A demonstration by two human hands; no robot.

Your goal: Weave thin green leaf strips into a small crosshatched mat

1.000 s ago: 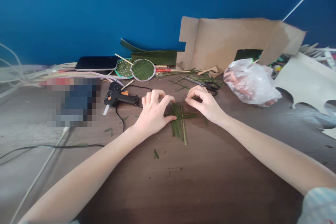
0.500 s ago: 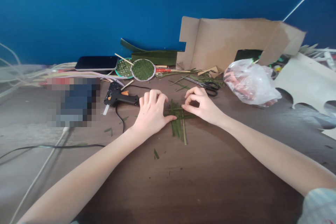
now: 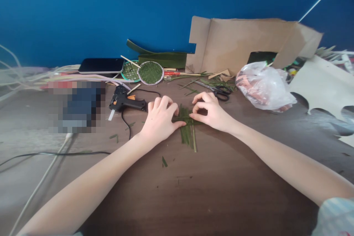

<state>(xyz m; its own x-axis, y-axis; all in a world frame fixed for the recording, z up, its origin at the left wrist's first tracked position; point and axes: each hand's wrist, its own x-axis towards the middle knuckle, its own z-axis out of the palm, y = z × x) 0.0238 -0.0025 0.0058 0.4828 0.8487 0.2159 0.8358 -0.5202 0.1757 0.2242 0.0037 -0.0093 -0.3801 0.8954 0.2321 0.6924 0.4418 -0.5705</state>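
Narrow green leaf strips [image 3: 187, 135], crossed over and under each other in a small woven patch, lie flat on the brown table. At the patch's left side is my left hand [image 3: 159, 120], its thumb resting on the strips and its bent fingers reaching to the far side. My right hand [image 3: 211, 112] is at the right side, thumb and index finger pinched on a crosswise strip; the other fingers are curled. My hands partly cover both ends of the crosswise strips.
Left of the weave lies a black glue gun [image 3: 127, 101] with its cord. Behind are scissors [image 3: 219, 91], a round woven green piece [image 3: 151, 73], a phone [image 3: 101, 65] and bent cardboard [image 3: 238, 42]. A plastic bag [image 3: 265, 86] sits at right; leaf scraps [image 3: 164, 162] lie in front.
My right hand has shifted slightly left along the woven strips, with its pinch kept. My left hand stays nearly in place.
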